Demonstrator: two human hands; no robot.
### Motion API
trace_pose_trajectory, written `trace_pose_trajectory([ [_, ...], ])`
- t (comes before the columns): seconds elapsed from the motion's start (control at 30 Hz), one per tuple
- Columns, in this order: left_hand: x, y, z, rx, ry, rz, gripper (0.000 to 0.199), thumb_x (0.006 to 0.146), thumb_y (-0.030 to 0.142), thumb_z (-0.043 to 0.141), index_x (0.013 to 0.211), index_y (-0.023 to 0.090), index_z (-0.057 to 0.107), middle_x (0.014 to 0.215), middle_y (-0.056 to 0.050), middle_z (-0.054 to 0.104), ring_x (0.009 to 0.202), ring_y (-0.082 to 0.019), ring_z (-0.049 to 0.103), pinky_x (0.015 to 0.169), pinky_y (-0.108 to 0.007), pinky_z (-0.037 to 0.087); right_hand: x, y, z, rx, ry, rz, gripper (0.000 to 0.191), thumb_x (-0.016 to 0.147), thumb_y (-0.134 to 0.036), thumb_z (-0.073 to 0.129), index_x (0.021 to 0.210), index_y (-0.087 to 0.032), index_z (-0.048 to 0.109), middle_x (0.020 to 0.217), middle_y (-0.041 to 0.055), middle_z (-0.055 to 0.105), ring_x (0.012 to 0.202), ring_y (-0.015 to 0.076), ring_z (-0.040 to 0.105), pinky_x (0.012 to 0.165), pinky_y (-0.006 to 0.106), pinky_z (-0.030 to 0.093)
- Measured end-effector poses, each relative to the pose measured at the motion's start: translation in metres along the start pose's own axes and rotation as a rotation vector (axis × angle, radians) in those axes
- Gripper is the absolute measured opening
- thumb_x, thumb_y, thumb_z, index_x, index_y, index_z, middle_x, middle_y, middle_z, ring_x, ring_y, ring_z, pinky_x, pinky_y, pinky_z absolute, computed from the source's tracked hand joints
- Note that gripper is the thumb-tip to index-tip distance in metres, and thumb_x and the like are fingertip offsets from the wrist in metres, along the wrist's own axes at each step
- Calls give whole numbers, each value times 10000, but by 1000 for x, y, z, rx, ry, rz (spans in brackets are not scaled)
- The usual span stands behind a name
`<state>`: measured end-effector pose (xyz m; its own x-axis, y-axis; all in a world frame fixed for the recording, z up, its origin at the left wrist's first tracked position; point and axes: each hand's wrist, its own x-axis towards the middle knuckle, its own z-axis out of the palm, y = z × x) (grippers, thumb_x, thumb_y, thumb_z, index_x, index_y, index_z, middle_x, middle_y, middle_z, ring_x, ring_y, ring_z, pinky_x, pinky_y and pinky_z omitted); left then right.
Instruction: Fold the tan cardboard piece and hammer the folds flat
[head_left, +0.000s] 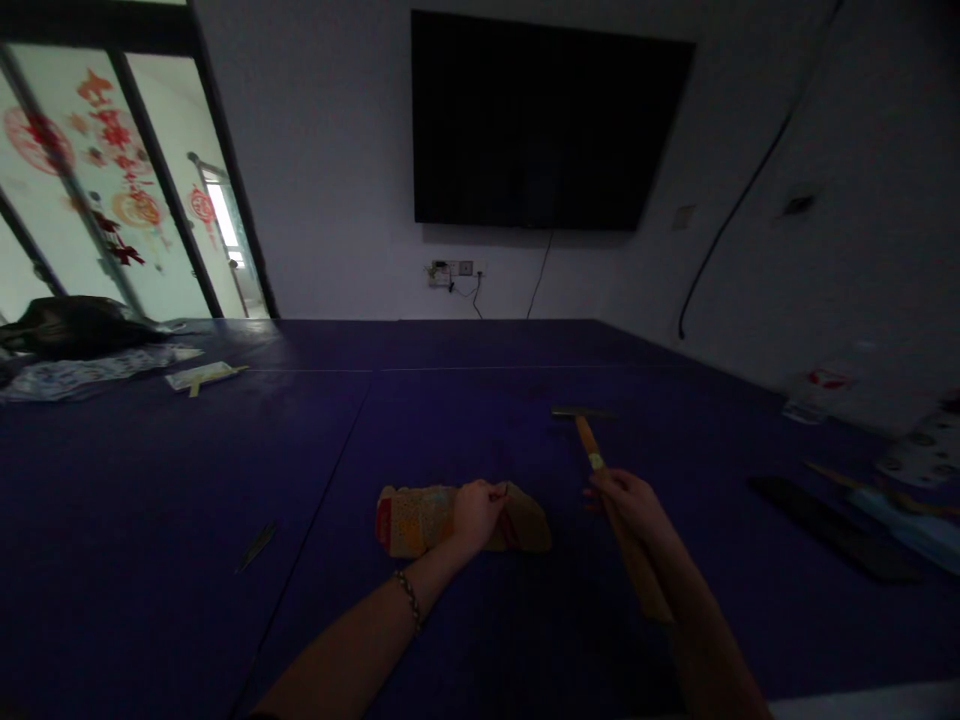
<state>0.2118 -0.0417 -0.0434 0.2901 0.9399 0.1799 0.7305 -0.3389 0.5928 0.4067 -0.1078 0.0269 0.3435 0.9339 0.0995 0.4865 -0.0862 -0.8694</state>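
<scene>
No txt, brand or no. can be read w/ certainty. On the sliding glass door (169,110) at L, a vert. row of red Chinese-style characters (115,135) is shown, too blurred to be made out. A round red emblem (39,141) is seen to its L, and a lantern-shaped red sign (202,204) on the R pane. On the clear btl. (802,411) at far R, a red label mark (830,379) is borne, illegible in dim light.

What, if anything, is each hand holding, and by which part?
Right hand: hammer, gripped partway along its wooden handle. Left hand: over the patterned piece, fingertips together; too dark to tell whether they pinch something small.
</scene>
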Motion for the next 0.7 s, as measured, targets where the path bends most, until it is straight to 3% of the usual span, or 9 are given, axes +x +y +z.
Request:
trace_pose_trajectory([
  [0.03, 1, 0, 1, 8, -4, -3, 186, 749, 303, 548, 818, 213, 696, 835, -38, 688, 743, -162, 602, 651, -238, 407, -10, -7, -3, 102, -14, -14, 225, 695, -358, 509, 807, -182, 593, 632, 52, 618, 545, 171, 600, 404, 243, 462],
  [0.1, 2, -1, 2, 16, -14, -10, 193, 750, 313, 546, 814, 212, 697, 845, -43, 688, 747, -165, 604, 649, -236, 408, -33, -18, -7, 599, -144, 8, 308, 690, -357, 540, 971, -231, 551, 743, 43, 618, 456, 105, 540, 342, 196, 418],
  [0.17, 2, -1, 3, 14, -20, -10, 204, 757, 321, 534, 815, 213, 697, 846, -47, 690, 756, -166, 605, 657, -234, 409, -55, -22, -7, 875, -270, 90, 338, 671, -357, 586, 994, -275, 532, 587, -34, 541, 279, 20, 338, 255, 137, 304],
  [0.23, 2, -1, 4, 14, -26, -9, 218, 768, 319, 516, 827, 212, 696, 853, -50, 689, 767, -166, 605, 671, -236, 411, -72, -19, 1, 984, -377, 181, 375, 611, -382, 644, 953, -286, 523, 459, -100, 419, 219, -4, 192, 204, 114, 192],
  [0.3, 2, 0, 3, 17, -31, -10, 220, 768, 310, 514, 833, 203, 695, 857, -56, 687, 769, -168, 605, 681, -239, 413, -85, -10, 16, 988, -429, 260, 427, 542, -408, 685, 904, -276, 502, 412, -127, 368, 198, -1, 160, 185, 115, 143],
  [0.37, 1, 1, 2, 20, -35, -12, 213, 762, 300, 523, 841, 200, 694, 857, -57, 686, 768, -167, 605, 689, -239, 416, -95, -3, 36, 948, -417, 310, 416, 523, -438, 679, 832, -241, 483, 396, -135, 354, 191, 5, 185, 186, 119, 157],
  [0.5, 0, 3, 0, 22, -41, -10, 214, 760, 301, 530, 878, 212, 685, 881, -51, 684, 793, -164, 605, 714, -233, 417, -116, -10, 68, 823, -209, 361, 397, 574, -497, 628, 780, -200, 463, 421, -112, 409, 227, 13, 286, 226, 118, 207],
  [0.63, 0, 3, -1, 25, -76, -19, 230, 783, 328, 496, 885, 235, 680, 902, -30, 685, 809, -154, 608, 712, -215, 416, -130, -34, 74, 817, -27, 386, 582, 443, -540, 697, 860, -199, 478, 417, -105, 440, 247, 22, 309, 231, 127, 212],
  [0.7, 0, 4, -1, 22, -84, -10, 229, 789, 325, 486, 872, 241, 682, 902, -20, 686, 815, -151, 607, 709, -209, 413, -133, -38, 74, 818, -28, 388, 591, 449, -532, 705, 891, -197, 500, 437, -91, 466, 268, 30, 346, 247, 135, 247],
])
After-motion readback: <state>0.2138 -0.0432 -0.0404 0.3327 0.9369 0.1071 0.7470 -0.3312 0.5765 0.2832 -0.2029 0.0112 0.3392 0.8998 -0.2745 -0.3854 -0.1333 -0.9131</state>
